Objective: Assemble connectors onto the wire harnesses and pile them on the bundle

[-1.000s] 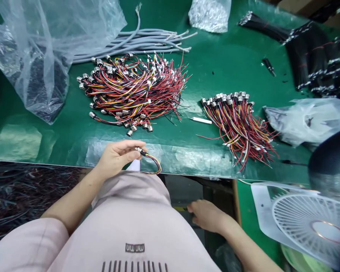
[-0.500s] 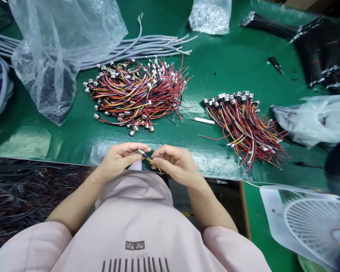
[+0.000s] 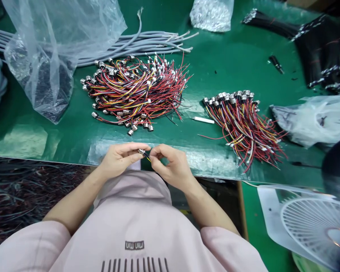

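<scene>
Between my hands, at the table's front edge, is a wired connector (image 3: 142,152) with a silver metal end, a black sleeve and a bit of yellow wire showing. My left hand (image 3: 120,158) pinches its metal end between thumb and fingers. The thumb and forefinger of my right hand (image 3: 171,164) are closed at the wire side, just behind the black sleeve; most of the wires are hidden by that hand. Beyond my hands lies a large heap of similar wired connectors (image 3: 133,90). A smaller, neater bundle of wired connectors (image 3: 240,121) rests to the right.
A white pen-like stick (image 3: 203,120) lies between the heaps. Grey cables (image 3: 153,41) and a clear plastic bag (image 3: 51,87) are at the back left. Black cables (image 3: 317,56) and a whitish bag (image 3: 320,117) sit right. A white fan (image 3: 314,223) stands at lower right.
My right thumb and forefinger have moved in closer to the connector's black sleeve and closed into a tighter pinch. The left hand keeps its hold on the metal end.
</scene>
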`<state>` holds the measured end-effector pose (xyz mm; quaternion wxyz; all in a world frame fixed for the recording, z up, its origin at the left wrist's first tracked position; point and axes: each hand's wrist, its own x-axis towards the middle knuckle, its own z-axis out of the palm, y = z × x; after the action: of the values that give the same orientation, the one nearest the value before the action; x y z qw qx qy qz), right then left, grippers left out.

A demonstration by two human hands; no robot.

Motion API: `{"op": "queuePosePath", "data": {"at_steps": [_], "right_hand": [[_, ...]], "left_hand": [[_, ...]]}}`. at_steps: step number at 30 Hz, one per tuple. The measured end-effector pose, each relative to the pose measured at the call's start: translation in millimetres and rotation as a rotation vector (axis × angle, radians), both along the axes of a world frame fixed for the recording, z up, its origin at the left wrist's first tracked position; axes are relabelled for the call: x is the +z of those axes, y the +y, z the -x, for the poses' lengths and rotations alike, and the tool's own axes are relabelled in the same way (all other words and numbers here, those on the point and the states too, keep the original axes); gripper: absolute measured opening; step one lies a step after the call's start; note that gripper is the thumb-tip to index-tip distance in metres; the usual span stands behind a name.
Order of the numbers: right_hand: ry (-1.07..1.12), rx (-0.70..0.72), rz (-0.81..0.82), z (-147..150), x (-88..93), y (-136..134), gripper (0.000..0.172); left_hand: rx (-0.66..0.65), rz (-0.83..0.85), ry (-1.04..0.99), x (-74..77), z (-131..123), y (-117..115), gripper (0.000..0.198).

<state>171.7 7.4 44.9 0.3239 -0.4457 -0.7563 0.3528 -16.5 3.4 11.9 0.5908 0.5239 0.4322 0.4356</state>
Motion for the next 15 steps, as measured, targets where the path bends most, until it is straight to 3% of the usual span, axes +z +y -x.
{"op": "queuePosePath", "data": {"at_steps": [3, 5, 8, 11, 13, 15], "right_hand": [[-0.021, -0.025, -0.052, 4, -0.3, -1, 0.014], [0.05, -0.02, 0.03, 4, 0.5, 1, 0.013], [0.283, 0.038, 0.376, 0, 1.5, 5, 0.007], [0.401, 0.147, 0.671, -6, -0.1, 7, 0.02], [0.342, 0.186, 0.691, -9, -2.1, 4, 0.021], [0.208, 0.149, 0.523, -10, -3.8, -1, 0.021]], "left_hand": [[0.024, 0.025, -0.022, 1.3, -1, 1, 0.025], [0.038, 0.04, -0.049, 1.4, -1, 0, 0.025], [0.031, 0.029, -0.093, 0.1, 1, -1, 0.023], [0.044, -0.003, -0.144, -1.1, 2, -1, 0.02], [0.052, -0.014, -0.15, -1.3, 3, -1, 0.019], [0.05, -0.036, -0.147, -1.7, 4, 0, 0.018]]}}
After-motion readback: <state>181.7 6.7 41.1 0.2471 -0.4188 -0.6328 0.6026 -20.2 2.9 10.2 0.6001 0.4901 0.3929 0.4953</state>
